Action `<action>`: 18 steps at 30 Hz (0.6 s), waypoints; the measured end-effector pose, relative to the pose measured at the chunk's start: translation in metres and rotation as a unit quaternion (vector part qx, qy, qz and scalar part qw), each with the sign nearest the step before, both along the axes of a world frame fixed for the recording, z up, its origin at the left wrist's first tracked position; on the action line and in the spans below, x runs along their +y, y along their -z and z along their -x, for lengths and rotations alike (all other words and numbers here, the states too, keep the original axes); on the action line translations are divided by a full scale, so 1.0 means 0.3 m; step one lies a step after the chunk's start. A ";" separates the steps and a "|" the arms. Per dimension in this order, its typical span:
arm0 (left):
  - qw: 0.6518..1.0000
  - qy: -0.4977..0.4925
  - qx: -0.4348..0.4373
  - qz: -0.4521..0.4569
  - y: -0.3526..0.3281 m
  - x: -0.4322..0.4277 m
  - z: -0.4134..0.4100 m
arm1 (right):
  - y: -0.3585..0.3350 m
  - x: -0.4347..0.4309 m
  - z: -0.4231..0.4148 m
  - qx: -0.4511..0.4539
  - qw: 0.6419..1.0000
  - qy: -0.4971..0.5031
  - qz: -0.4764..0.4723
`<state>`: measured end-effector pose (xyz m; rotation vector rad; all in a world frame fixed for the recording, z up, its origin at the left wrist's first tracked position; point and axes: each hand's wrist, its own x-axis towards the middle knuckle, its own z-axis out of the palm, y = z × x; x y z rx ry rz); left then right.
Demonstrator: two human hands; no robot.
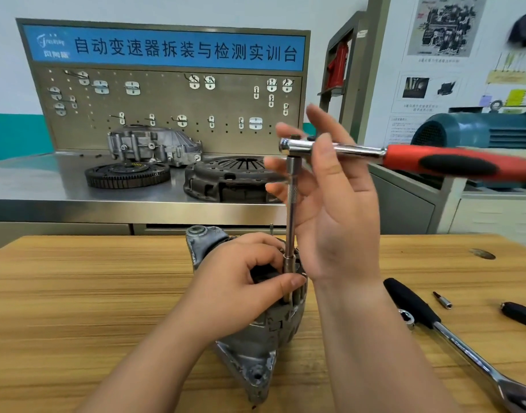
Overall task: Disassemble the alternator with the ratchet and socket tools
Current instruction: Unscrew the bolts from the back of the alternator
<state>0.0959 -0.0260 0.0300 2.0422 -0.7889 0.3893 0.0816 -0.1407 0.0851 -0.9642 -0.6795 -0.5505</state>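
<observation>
**Working the ratchet over the alternator**

Gripping the top of the alternator (pixel 247 353) with the left hand (pixel 241 290), curling the fingers over the housing and pressing the thumb against the socket (pixel 288 265). Standing the alternator on end at the near middle of the wooden table (pixel 77 293), directly under the left hand and below, slightly left of, the right hand (pixel 330 204). Holding the right hand spread and nearly straight-fingered behind the upright extension bar (pixel 291 204), laying the thumb across the chrome shank of the red-handled ratchet (pixel 434 159), pointing its handle right. Leaving a black-handled ratchet (pixel 452 338), a small bit (pixel 442 300) and another black handle (pixel 521 314) lying on the table to the right. Showing, on the far steel bench (pixel 47 186), a flywheel (pixel 127 174), a clutch cover (pixel 226 180) and a grey housing (pixel 154 147) before a pegboard (pixel 166 108).
</observation>
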 end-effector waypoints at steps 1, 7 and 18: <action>1.000 -0.008 -0.001 0.003 0.000 -0.002 0.000 | -0.002 -0.002 0.000 -0.025 0.999 0.031 0.014; 1.000 -0.015 -0.014 0.003 0.010 -0.010 -0.002 | -0.003 0.013 0.008 -0.061 0.994 0.073 0.061; 0.999 0.024 0.007 0.024 0.008 0.004 -0.005 | 0.004 0.008 0.004 0.027 1.000 -0.003 -0.012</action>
